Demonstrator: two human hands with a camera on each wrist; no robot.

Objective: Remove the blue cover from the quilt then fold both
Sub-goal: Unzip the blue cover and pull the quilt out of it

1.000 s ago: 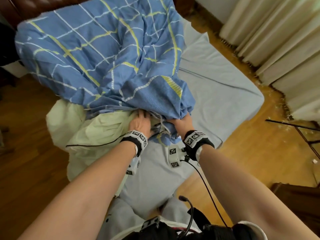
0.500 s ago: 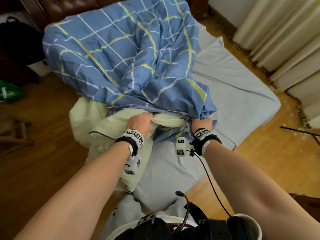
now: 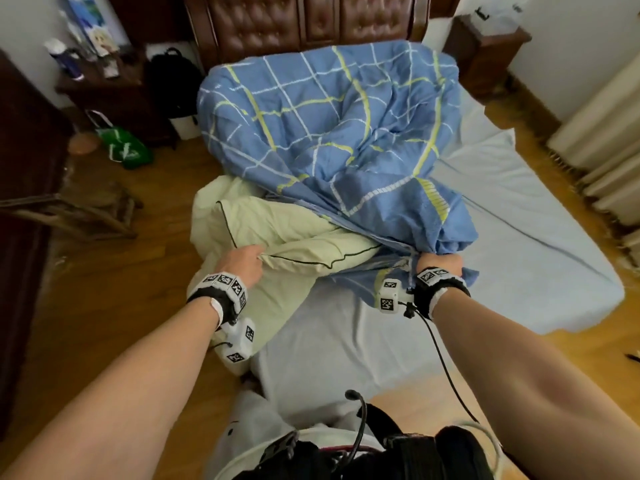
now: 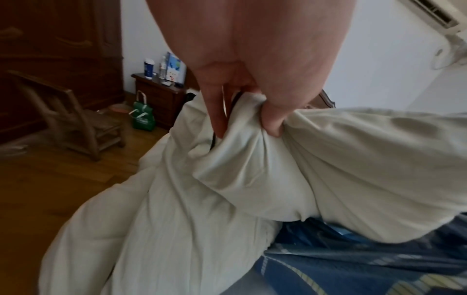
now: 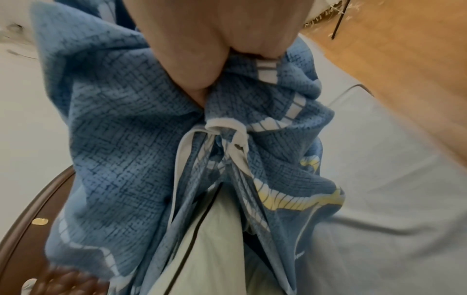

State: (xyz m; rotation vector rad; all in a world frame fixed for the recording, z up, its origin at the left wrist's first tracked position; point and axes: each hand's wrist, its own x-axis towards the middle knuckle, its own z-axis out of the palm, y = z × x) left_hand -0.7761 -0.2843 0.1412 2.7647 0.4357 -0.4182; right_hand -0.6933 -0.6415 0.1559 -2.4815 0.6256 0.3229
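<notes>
The right hand (image 3: pixel 439 262) is largely buried in bunched cloth in the head view; only its back shows. The right wrist view settles it: the fist is clenched round a gathered edge of the blue cover (image 3: pixel 332 133), though the fingers themselves stay hidden in the folds. That view also shows a pale wedge of quilt (image 5: pixel 215 249) with dark piping inside the cover's opening, which the head view barely shows. The left hand (image 3: pixel 242 266) pinches a fold of the pale green quilt (image 3: pixel 277 230); its fingertips (image 4: pixel 271 123), unseen from the head, dig into the cloth in the left wrist view. The cover lies heaped on the bed (image 3: pixel 519 258); the quilt spills over the bed's left edge. How much quilt remains inside cannot be told.
</notes>
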